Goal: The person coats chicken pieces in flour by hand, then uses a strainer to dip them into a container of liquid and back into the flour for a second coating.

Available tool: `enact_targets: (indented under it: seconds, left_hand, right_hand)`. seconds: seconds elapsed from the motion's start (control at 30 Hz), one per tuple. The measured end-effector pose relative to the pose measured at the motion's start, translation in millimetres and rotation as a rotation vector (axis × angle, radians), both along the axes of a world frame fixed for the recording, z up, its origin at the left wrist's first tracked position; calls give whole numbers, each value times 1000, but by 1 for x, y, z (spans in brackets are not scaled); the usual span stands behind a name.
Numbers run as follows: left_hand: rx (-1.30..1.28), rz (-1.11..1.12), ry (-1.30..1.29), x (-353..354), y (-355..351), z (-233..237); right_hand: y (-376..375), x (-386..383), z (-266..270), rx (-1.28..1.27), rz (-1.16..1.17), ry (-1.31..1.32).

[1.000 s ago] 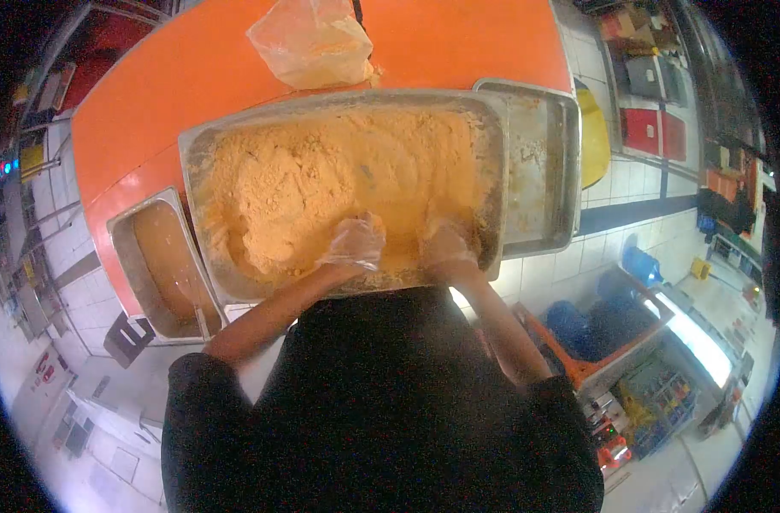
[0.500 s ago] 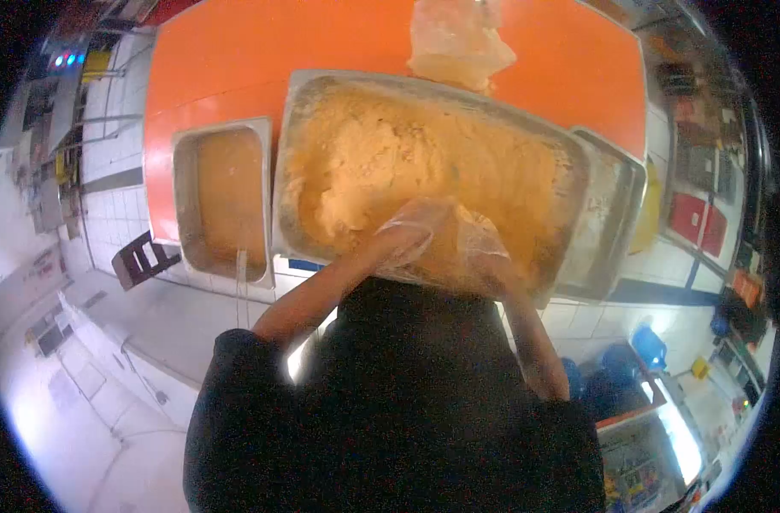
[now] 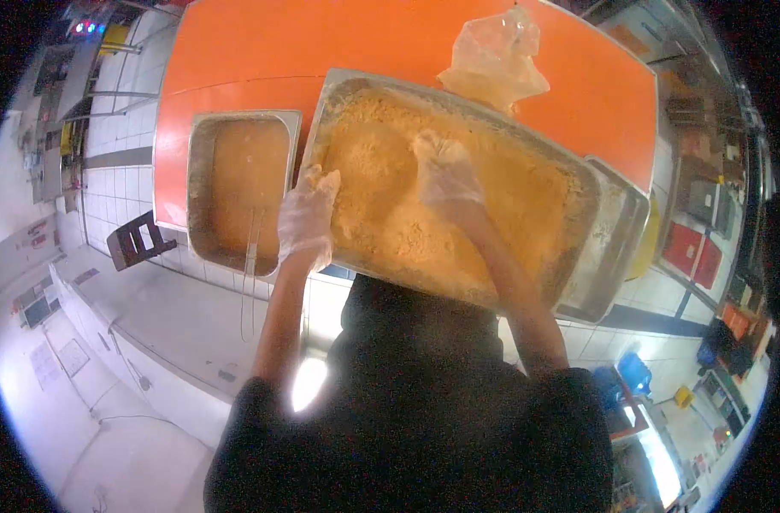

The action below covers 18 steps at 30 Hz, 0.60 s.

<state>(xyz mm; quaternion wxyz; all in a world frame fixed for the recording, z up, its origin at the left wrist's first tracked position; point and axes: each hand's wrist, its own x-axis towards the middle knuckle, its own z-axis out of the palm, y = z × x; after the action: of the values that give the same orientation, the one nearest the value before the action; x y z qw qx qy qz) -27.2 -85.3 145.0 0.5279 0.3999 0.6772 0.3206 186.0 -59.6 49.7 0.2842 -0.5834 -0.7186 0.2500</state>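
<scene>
A large metal pan (image 3: 458, 295) holds a bed of orange-yellow breading flour (image 3: 398, 231), heaped and crumbly toward its left half. My left hand (image 3: 304, 222), in a clear plastic glove, is closed over the pan's left rim, flour caked on its fingertips. Inside the pan, my right hand (image 3: 450, 175), gloved the same way, is down at the flour near the far side. Its fingers are bunched and coated; I cannot tell what is in them.
Left of the large pan sits a smaller metal pan (image 3: 195, 188) of cloudy orange liquid, a wire-handled tool (image 3: 251, 282) leaning out of it. A floury plastic bag (image 3: 497, 60) lies on the orange table (image 3: 356, 34). Another metal pan (image 3: 616, 231) is partly under the large pan's right end.
My hands were together at the near side of the large pan. The left has moved to the pan's left rim, and the right has gone farther into the flour.
</scene>
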Motion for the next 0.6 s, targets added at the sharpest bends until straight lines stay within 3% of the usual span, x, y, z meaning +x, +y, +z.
enact_targets:
  seconds: [0.07,0.13,0.2,0.23,0.27,0.3,0.33,0.4,0.47,0.5,0.6]
  left_hand:
    - [59,-145,321,-4,3,-16]
    - [-5,-248,445,-8,17,-49]
    - [-75,-349,573,-17,21,-90]
    - [-97,-176,414,-22,21,-114]
    - [-120,-4,253,-24,23,-126]
    - [-126,1,254,-23,24,-126]
    - [-191,-44,311,-22,26,-125]
    - [-267,-89,372,-17,25,-114]
    - [-239,110,-421,-2,35,-86]
    - [-239,107,-419,-3,34,-92]
    - [-214,37,-388,-3,45,-107]
  right_hand:
    - [25,-1,4,39,45,-78]
    - [50,-5,-6,78,88,-158]
    - [73,-24,-34,462,316,-220]
    - [82,-33,-33,466,316,-219]
    - [89,-41,-32,214,365,-238]
    - [92,-45,-32,-43,416,-254]
    - [100,-45,-32,-44,422,-252]
    - [110,-45,-34,-26,698,-595]
    - [114,-41,-42,-64,654,-452]
    - [114,-38,-45,-102,611,-315]
    - [117,-23,-39,-89,714,-385]
